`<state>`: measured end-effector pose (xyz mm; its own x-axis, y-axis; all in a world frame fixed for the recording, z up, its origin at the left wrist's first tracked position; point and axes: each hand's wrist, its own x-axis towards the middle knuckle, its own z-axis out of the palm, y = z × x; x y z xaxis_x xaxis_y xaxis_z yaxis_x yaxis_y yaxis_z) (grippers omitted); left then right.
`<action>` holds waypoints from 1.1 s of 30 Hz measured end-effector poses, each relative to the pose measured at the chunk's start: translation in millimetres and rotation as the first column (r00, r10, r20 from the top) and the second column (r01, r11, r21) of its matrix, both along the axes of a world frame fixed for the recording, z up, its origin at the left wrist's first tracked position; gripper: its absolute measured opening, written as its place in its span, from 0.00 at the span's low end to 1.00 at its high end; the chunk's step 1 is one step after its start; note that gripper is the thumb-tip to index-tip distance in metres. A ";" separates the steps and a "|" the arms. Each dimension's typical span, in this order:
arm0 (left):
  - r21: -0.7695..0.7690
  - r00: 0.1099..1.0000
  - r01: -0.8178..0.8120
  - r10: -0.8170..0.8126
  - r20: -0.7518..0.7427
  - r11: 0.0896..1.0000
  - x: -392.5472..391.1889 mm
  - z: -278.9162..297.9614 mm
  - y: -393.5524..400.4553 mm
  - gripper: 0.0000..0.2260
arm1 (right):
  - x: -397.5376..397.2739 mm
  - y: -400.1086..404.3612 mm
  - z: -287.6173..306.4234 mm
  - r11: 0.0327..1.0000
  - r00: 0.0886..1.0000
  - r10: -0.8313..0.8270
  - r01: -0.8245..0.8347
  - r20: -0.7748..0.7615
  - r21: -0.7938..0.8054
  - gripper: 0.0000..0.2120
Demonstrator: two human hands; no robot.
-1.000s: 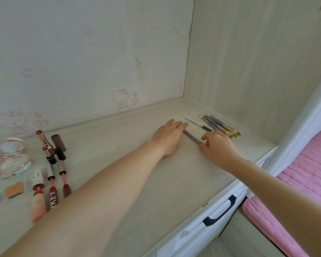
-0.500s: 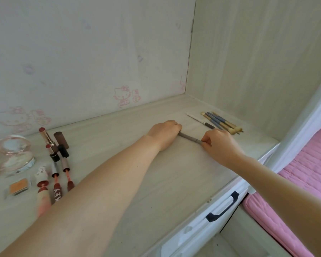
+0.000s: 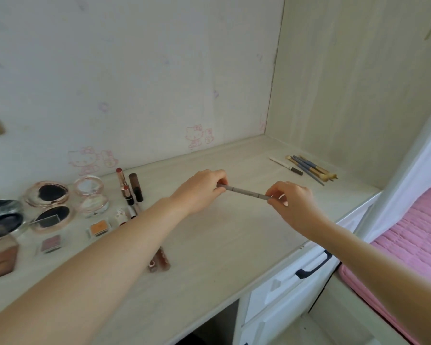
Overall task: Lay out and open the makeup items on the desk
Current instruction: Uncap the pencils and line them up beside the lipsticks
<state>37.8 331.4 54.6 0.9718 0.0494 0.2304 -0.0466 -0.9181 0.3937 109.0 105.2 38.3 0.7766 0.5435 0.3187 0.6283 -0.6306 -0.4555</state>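
Now both hands hold one thin grey makeup pencil (image 3: 244, 191) above the desk (image 3: 222, 245). The left hand (image 3: 199, 192) curls its fingers round the pencil's far-left end, and the right hand (image 3: 292, 202) pinches the other end between thumb and fingertips. The pencil lies almost level between them, sloping slightly down toward the right hand, and is clear of the desk surface.

Beyond the right hand, near the back corner, a white pencil (image 3: 285, 165) lies flat just beside a small bundle of blue and gold brushes (image 3: 311, 169). On the left side of the desk, two open lipsticks (image 3: 124, 185) and a dark cap (image 3: 136, 187) lie behind the left forearm. Further left sit open round compacts (image 3: 50, 202), a clear round jar (image 3: 91, 195), and two small square pans, one orange (image 3: 98, 227) and one mauve (image 3: 50, 244). Dark red tubes (image 3: 159, 261) show just below the left forearm. A drawer with a black handle (image 3: 314, 266) sits under the desk edge, and a pink bed cover (image 3: 408, 245) lies at the right.
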 end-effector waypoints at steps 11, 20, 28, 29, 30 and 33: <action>-0.410 0.984 -0.102 0.153 0.093 0.906 -127.4 15.2 55.4 0.04 | -96.0 56.2 21.3 0.985 0.987 0.150 -0.144 -0.058 0.098 0.09; -0.925 0.954 -0.038 0.289 0.079 0.378 -221.7 12.1 84.9 0.04 | -167.8 108.3 31.2 0.943 0.922 0.285 -0.220 -0.264 0.249 0.08; -0.992 0.857 0.111 0.511 0.069 -0.053 -255.6 5.0 90.8 0.03 | -213.4 152.6 19.0 0.921 0.891 0.363 -0.298 -0.274 0.250 0.07; -0.989 0.842 0.135 0.534 0.078 -0.068 -257.4 4.4 90.1 0.04 | -217.2 157.1 17.8 0.918 0.882 0.367 -0.293 -0.296 0.268 0.08; -0.986 0.828 0.150 0.553 0.088 -0.068 -259.0 4.0 89.1 0.05 | -220.3 161.6 16.1 0.916 0.867 0.370 -0.280 -0.333 0.288 0.08; -0.988 0.810 0.151 0.576 0.108 -0.027 -262.5 1.0 83.9 0.07 | -229.4 173.1 10.2 0.900 0.778 0.396 -0.226 -0.487 0.372 0.08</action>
